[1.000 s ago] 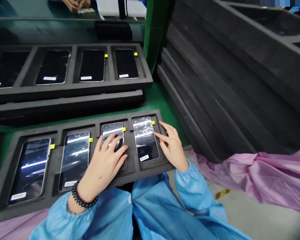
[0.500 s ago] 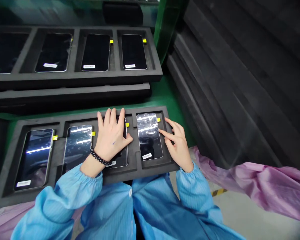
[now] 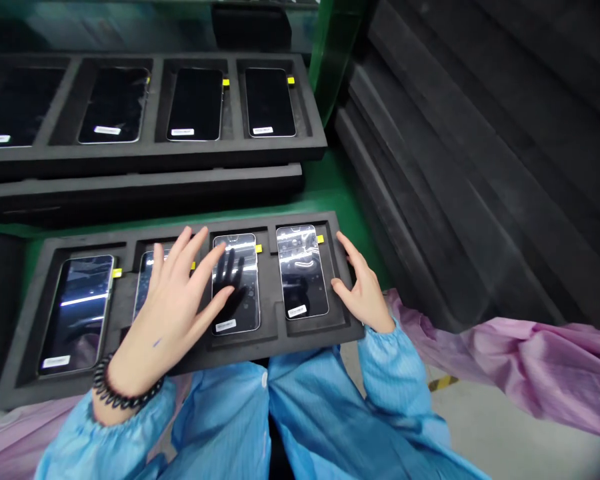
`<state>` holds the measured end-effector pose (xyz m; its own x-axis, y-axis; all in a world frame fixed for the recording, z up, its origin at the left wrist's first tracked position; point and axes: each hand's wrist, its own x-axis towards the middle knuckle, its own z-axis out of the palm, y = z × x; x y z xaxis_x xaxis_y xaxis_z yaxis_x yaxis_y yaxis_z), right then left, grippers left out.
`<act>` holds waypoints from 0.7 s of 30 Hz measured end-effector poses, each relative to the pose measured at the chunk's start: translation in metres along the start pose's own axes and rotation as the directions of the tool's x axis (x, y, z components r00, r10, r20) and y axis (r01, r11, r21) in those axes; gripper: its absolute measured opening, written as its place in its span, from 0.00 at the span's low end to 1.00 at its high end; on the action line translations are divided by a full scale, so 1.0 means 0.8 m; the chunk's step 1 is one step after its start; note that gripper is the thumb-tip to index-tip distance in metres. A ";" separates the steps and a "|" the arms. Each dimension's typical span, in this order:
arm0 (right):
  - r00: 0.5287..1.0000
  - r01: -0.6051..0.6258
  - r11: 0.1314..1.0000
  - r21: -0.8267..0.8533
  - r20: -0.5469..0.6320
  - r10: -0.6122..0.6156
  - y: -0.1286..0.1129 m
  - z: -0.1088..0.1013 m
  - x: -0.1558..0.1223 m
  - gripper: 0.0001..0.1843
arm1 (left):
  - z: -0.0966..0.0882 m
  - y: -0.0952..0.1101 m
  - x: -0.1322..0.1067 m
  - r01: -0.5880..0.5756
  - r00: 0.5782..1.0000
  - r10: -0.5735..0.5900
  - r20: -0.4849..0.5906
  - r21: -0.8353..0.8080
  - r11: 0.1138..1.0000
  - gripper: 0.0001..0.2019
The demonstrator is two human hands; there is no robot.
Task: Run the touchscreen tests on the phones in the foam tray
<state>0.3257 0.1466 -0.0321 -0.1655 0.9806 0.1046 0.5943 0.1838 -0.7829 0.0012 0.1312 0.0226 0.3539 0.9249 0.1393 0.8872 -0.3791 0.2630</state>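
My left hand [image 3: 167, 310] is spread open, grasping nothing, above the second phone [image 3: 153, 283]. My right hand [image 3: 363, 287] rests loosely on the edge of the foam tray [image 3: 275, 337], holding four phones in slots. Beyond, another tray [image 3: 155, 157] holds dark phones.

A green worktop [image 3: 325, 193] is being seen between black foam trays, and a near foam tray [image 3: 260, 343] with four pockets is being carried partly on it, its front edge reaching over the lap in blue. Farther back, a lower foam tray [image 3: 145, 190] is being rested directly on the worktop, and an upper foam tray [image 3: 155, 155] filled with dark phones is being borne on top of it. At the right, a slanting stack of foam trays [image 3: 430, 220] is being leaned beside the worktop.
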 end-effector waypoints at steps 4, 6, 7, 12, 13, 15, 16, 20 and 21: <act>0.997 0.049 0.995 -0.092 0.071 -0.043 0.000 -0.015 -0.018 0.48 | 0.001 -0.002 -0.044 -0.073 0.997 0.073 0.002 -0.064 0.995 0.29; 0.989 0.107 0.980 -0.168 0.119 -0.088 -0.004 -0.022 -0.025 0.45 | 0.001 -0.005 -0.061 -0.103 0.994 0.105 0.023 -0.088 0.991 0.30; 0.979 0.159 0.966 -0.204 0.157 -0.128 -0.007 -0.025 -0.027 0.42 | 0.001 -0.008 -0.068 -0.118 0.992 0.122 0.034 -0.095 0.988 0.31; 0.881 0.402 0.888 -0.223 0.357 -0.309 -0.016 -0.028 -0.022 0.18 | 0.015 -0.022 -0.075 -0.227 0.967 0.232 0.110 -0.049 0.973 0.31; 0.888 0.385 0.892 -0.237 0.359 -0.288 -0.016 -0.027 -0.019 0.17 | 0.019 -0.025 -0.072 -0.218 0.968 0.220 0.122 -0.024 0.976 0.32; 0.927 0.302 0.908 -0.290 0.314 -0.207 -0.016 -0.024 -0.014 0.22 | 0.027 -0.027 -0.064 -0.143 0.984 0.140 0.114 0.016 0.990 0.32; 0.944 0.261 0.914 -0.312 0.279 -0.174 -0.016 -0.023 -0.013 0.26 | 0.029 -0.027 -0.061 -0.094 0.991 0.092 0.095 0.019 0.995 0.33; 0.953 0.272 0.915 -0.299 0.218 -0.212 -0.021 -0.021 -0.014 0.30 | 0.031 -0.021 -0.053 -0.015 1.000 0.016 0.018 -0.054 0.998 0.34; 0.944 0.298 0.909 -0.290 0.230 -0.236 -0.024 -0.020 -0.016 0.28 | 0.030 -0.019 -0.053 -0.024 1.000 0.024 0.012 -0.063 0.998 0.34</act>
<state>0.3289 0.1316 -0.0086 -0.4779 0.8668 0.1426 0.7193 0.4793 -0.5029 -0.0203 0.0986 -0.0106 0.3790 0.9157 0.1337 0.8582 -0.4019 0.3195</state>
